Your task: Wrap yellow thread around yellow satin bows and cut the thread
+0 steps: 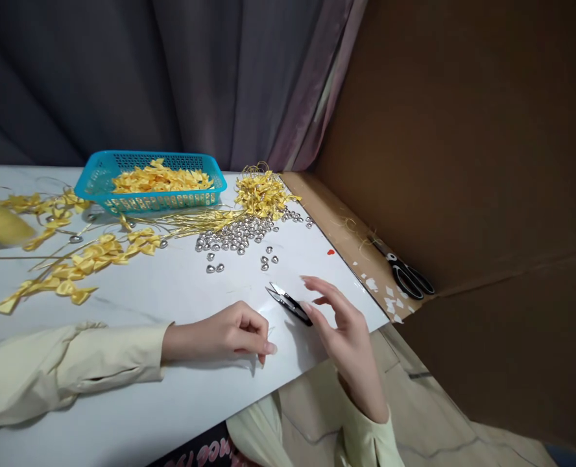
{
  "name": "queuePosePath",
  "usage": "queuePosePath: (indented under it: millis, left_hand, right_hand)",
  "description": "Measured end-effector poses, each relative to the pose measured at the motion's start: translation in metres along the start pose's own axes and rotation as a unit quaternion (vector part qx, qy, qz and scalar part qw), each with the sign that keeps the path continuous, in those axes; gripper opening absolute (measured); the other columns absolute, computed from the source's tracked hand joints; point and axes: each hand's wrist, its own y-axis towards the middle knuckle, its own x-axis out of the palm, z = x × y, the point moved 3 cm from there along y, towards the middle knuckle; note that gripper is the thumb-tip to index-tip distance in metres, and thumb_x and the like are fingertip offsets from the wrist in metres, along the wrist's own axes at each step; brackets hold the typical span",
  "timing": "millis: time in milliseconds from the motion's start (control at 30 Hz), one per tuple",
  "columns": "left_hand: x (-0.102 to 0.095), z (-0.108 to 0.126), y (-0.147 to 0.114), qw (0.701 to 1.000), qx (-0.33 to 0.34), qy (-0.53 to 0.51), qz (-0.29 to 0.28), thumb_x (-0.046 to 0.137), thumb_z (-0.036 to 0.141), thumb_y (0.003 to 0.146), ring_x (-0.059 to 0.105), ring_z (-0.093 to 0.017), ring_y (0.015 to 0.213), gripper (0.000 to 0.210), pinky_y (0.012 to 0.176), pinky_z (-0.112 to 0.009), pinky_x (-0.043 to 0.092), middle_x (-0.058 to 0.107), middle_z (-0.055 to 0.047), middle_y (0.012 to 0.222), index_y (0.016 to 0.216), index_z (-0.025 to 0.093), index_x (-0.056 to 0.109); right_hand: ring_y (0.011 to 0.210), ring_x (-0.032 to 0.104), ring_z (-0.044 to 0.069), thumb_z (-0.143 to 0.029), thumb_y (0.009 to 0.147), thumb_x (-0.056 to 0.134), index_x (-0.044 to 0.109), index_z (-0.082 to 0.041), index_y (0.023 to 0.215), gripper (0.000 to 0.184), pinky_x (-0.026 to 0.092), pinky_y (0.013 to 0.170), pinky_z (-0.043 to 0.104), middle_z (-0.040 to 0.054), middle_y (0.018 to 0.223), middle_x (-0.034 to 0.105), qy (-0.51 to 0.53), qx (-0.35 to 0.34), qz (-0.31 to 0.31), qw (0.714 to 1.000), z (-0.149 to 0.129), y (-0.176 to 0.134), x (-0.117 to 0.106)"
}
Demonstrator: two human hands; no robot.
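Observation:
My left hand (234, 334) is closed low over the table's front part, thumb pressed against the curled fingers. Whatever it pinches, if anything, is too small to make out. Thumb and fingers apart, my right hand (344, 331) hovers by the table's right front corner. Its thumb tip overlaps the handle end of small black thread snips (292, 308), whose pointed blades face up and left; I cannot tell whether they touch. Beyond both hands lies a scatter of silver teardrop-shaped beads (239, 233).
A blue plastic basket (86, 188) of yellow ribbon bows (161, 176) stands at the back. Bows on golden stems (103, 253) lie at left, a bunch (261, 194) behind the beads. Black-handled scissors (409, 279) lie on cardboard at right. A blurred yellow object (3, 224) shows far left.

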Motion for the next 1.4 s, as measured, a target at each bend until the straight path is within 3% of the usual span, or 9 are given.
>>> queuePosePath:
  millis: [133, 267, 433, 633, 1000, 1300, 1400]
  left_hand:
    - [0.0, 0.002, 0.0, 0.999, -0.019, 0.001, -0.035, 0.066, 0.036, 0.077, 0.034, -0.006, 0.045, 0.032, 0.044, -0.021, 0.022, 0.05, 0.002, 0.05, 0.057, 0.012, 0.059]
    - [0.001, 0.004, 0.0, 0.999, -0.017, -0.005, -0.046, 0.065, 0.029, 0.077, 0.039, -0.006, 0.048, 0.027, 0.046, -0.019, 0.025, 0.056, 0.001, 0.054, 0.057, 0.011, 0.06]
    - [0.0, 0.001, 0.002, 0.998, -0.019, -0.001, -0.054, 0.065, 0.025, 0.076, 0.041, -0.006, 0.048, 0.024, 0.046, -0.019, 0.026, 0.057, 0.0, 0.055, 0.058, 0.011, 0.061]
    - [-0.001, 0.002, 0.002, 0.998, -0.04, -0.005, -0.057, 0.065, 0.028, 0.076, 0.029, -0.005, 0.041, 0.026, 0.043, -0.021, 0.018, 0.041, 0.005, 0.043, 0.058, 0.011, 0.062]
    - [0.001, 0.008, 0.002, 0.996, -0.069, -0.033, -0.052, 0.065, 0.024, 0.072, 0.028, -0.005, 0.04, 0.027, 0.046, -0.022, 0.021, 0.038, 0.006, 0.04, 0.049, 0.013, 0.056]
    - [-0.001, 0.004, 0.002, 0.99, -0.103, -0.083, -0.041, 0.067, 0.026, 0.069, 0.026, -0.005, 0.037, 0.024, 0.045, -0.023, 0.021, 0.036, 0.007, 0.037, 0.05, 0.013, 0.059]
    - [-0.001, 0.003, 0.003, 0.989, -0.111, -0.091, -0.042, 0.068, 0.026, 0.068, 0.026, -0.006, 0.037, 0.024, 0.046, -0.023, 0.023, 0.036, 0.006, 0.036, 0.05, 0.013, 0.06]
  right_hand:
    - [0.106, 0.057, 0.021, -0.011, 0.091, 0.052, 0.064, -0.021, 0.107, 0.023, 0.049, 0.088, 0.035, 0.0082, 0.113, 0.064, -0.052, -0.096, -0.168, 0.98, -0.018, -0.011, 0.001]
    - [0.097, 0.056, 0.02, -0.01, 0.09, 0.054, 0.062, -0.021, 0.108, 0.022, 0.046, 0.081, 0.035, 0.0062, 0.102, 0.064, -0.075, -0.124, -0.198, 0.969, -0.029, -0.016, 0.011]
    - [0.09, 0.054, 0.019, -0.006, 0.09, 0.052, 0.063, -0.021, 0.1, 0.021, 0.04, 0.079, 0.035, 0.0035, 0.094, 0.065, -0.078, -0.121, -0.201, 0.969, -0.03, -0.015, 0.02]
    - [0.088, 0.053, 0.018, -0.004, 0.089, 0.051, 0.062, -0.018, 0.093, 0.018, 0.037, 0.079, 0.035, 0.0026, 0.089, 0.064, -0.075, -0.117, -0.204, 0.969, -0.03, -0.015, 0.017]
    - [0.093, 0.053, 0.021, -0.006, 0.091, 0.049, 0.065, -0.022, 0.103, 0.026, 0.035, 0.082, 0.038, 0.0034, 0.096, 0.065, -0.108, -0.118, -0.209, 0.965, -0.038, -0.018, 0.011]
    - [0.092, 0.055, 0.02, -0.003, 0.089, 0.052, 0.064, -0.022, 0.106, 0.028, 0.036, 0.08, 0.038, 0.0033, 0.095, 0.066, -0.133, -0.153, -0.137, 0.97, -0.042, -0.018, 0.003]
    - [0.092, 0.057, 0.019, -0.005, 0.089, 0.053, 0.065, -0.022, 0.102, 0.025, 0.039, 0.081, 0.037, 0.0031, 0.095, 0.066, -0.125, -0.146, -0.082, 0.978, -0.04, -0.017, -0.008]
